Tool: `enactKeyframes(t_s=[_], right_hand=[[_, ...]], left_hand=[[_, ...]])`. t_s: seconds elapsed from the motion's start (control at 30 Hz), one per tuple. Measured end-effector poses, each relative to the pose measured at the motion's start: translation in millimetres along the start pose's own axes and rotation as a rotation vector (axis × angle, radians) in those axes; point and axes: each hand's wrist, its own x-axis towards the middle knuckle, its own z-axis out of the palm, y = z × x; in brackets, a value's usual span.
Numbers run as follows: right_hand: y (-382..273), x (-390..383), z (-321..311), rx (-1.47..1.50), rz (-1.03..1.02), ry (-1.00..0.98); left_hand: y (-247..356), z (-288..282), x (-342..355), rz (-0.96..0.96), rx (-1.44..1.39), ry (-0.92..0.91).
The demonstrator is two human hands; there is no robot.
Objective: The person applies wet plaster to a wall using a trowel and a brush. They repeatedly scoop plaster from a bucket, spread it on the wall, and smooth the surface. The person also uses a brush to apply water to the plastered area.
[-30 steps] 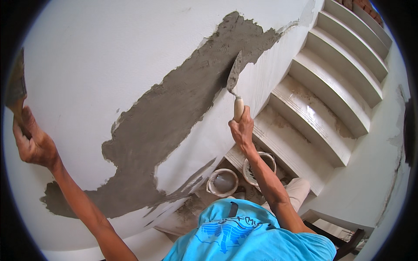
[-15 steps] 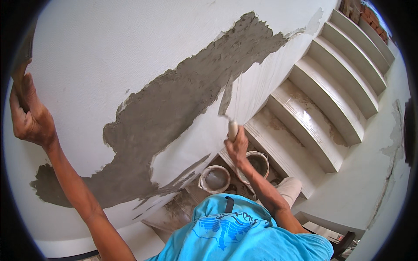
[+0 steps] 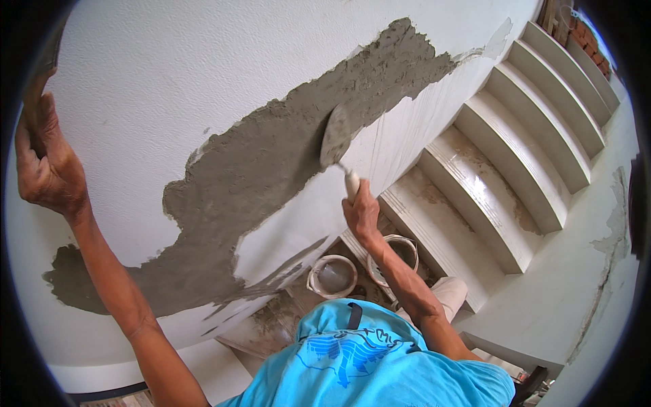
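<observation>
My right hand [image 3: 363, 214] is closed round the pale handle of a pointed trowel [image 3: 336, 139]. The trowel's grey, mortar-smeared blade lies over the lower edge of a long band of wet grey mortar [image 3: 251, 159] on the white wall [image 3: 149, 88]. Raised at the far left, my left hand [image 3: 54, 166] has its fingers curled at a dark brown thing [image 3: 46, 57], which runs out of the picture and is too dim to name. My left forearm crosses in front of the lower end of the mortar band.
Two mortar-stained buckets stand below my right arm: a smaller one [image 3: 332, 277] with grey liquid, and a larger one [image 3: 393, 261] partly hidden by my forearm. Pale stairs [image 3: 468, 197] climb to the upper right. A cracked, patched wall [image 3: 603, 237] bounds the right side.
My right hand has moved slightly up and left. The trowel blade, seen edge-on before, now shows its broad face over the mortar. My left hand has stayed at nearly the same place.
</observation>
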Motion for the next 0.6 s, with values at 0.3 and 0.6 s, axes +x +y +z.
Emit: enactKeyframes(t_s=[0.3, 0.6], right_hand=[[4, 23, -14, 0.075, 0.099, 0.011], [8, -53, 16, 0.027, -0.210, -0.109]], left_hand=[[-1, 2, 0, -0.056, -0.129, 0.027], [11, 2, 4, -0.055, -0.071, 0.056]])
